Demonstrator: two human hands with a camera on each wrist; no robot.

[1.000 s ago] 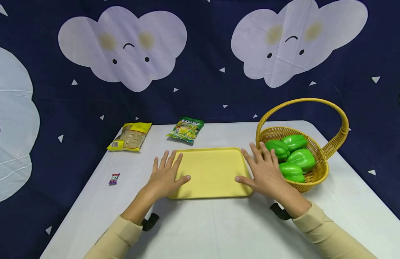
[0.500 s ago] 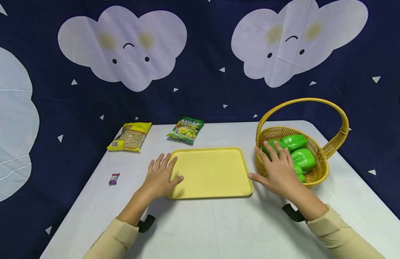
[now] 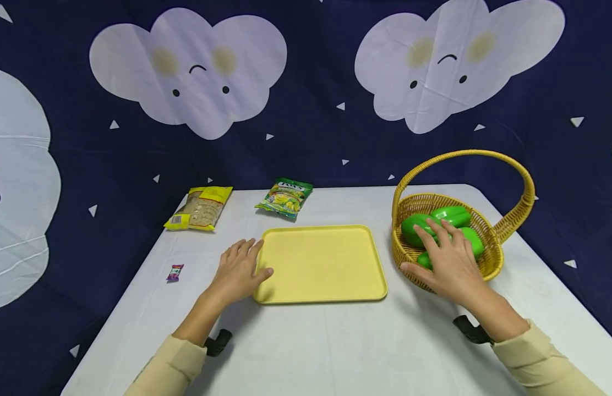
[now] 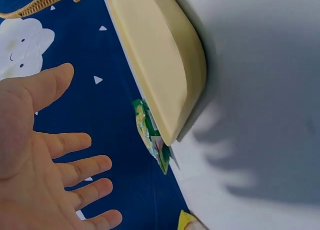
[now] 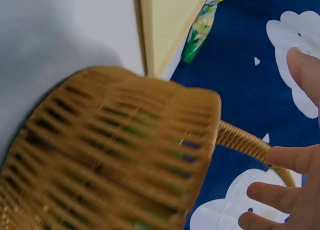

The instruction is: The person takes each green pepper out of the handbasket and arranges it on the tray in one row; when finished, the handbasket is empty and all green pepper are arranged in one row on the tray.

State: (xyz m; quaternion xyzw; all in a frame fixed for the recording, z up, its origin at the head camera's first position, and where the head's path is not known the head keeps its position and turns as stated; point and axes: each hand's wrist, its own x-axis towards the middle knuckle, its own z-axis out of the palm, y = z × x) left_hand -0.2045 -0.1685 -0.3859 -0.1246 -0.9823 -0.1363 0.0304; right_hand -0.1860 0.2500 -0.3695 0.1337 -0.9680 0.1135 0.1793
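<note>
My right hand [image 3: 452, 267] hovers over the near side of a wicker basket [image 3: 495, 258], fingers spread and holding nothing. Inside the basket lie several green bell peppers [image 3: 449, 216], some partly hidden by that hand. My left hand [image 3: 238, 270] is held in the air by the left edge of a yellow tray [image 3: 326, 264], its fingers extended and grasping nothing. In the left wrist view the left palm [image 4: 30, 175] is apart from the tray [image 4: 150, 45]. The right wrist view has the basket's woven side [image 5: 115, 145] close up, with the right fingers [image 5: 272, 195] apart from it.
A green snack packet [image 3: 286, 198] lies behind the tray. A yellow bag with a clear window [image 3: 199, 209] is at the back left. Nearer on the left sits a small purple packet [image 3: 174, 273]. The basket's tall handle [image 3: 466, 153] arches over it.
My right hand has moved right, from the tray's right edge to over the basket. The left hand has drifted slightly left, off the tray. Tray, packets and basket have stayed put.
</note>
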